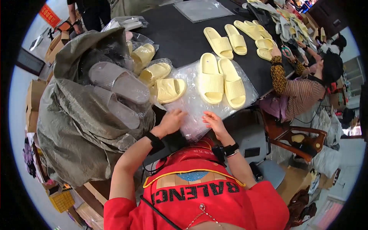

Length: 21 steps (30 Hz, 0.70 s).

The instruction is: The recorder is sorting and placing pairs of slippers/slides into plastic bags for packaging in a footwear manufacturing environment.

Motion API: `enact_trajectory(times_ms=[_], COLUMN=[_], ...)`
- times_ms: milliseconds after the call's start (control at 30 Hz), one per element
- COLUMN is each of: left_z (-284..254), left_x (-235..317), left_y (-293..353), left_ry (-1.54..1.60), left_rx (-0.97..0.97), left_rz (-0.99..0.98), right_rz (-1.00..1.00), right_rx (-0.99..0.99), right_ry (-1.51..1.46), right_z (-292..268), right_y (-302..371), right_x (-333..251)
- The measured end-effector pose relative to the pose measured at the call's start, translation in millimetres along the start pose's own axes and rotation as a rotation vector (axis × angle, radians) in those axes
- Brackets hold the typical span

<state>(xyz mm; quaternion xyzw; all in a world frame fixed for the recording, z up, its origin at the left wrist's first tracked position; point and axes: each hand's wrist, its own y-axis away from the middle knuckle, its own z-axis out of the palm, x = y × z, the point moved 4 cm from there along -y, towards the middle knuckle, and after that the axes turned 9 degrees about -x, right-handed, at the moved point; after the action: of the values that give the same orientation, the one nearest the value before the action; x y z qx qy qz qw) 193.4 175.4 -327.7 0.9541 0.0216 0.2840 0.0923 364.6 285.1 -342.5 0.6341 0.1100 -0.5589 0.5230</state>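
Yellow slides (216, 82) on clear plastic (191, 111).
Ribbed pair, soles down, side by side, toes nearest; plastic flat, creased, at table (170, 36) edge.

Bright indoor light; wide fisheye view.
Glare on clear plastic (191, 97); straight edges bend toward black rim; far upper right soft.

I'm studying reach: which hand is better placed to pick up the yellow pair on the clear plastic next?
Probably the right hand: it's nearer the yellow pair; the left hand sits farther left, near another slipper.
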Motion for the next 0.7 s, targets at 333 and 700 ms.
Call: enact_trajectory(times_ms=[333, 700], left_z=[8, -12], left_x=[-12, -25], left_y=[11, -61], left_ry=[0.125, 0.541], left_rx=[-0.047, -0.067], left_rz=[0.077, -0.057], right_rz=[-0.076, -0.262], right_rx=[0.093, 0.654], right_ry=[-0.115, 0.049], right_z=[-14, -148], right_y=[18, -2], right_x=[18, -33])
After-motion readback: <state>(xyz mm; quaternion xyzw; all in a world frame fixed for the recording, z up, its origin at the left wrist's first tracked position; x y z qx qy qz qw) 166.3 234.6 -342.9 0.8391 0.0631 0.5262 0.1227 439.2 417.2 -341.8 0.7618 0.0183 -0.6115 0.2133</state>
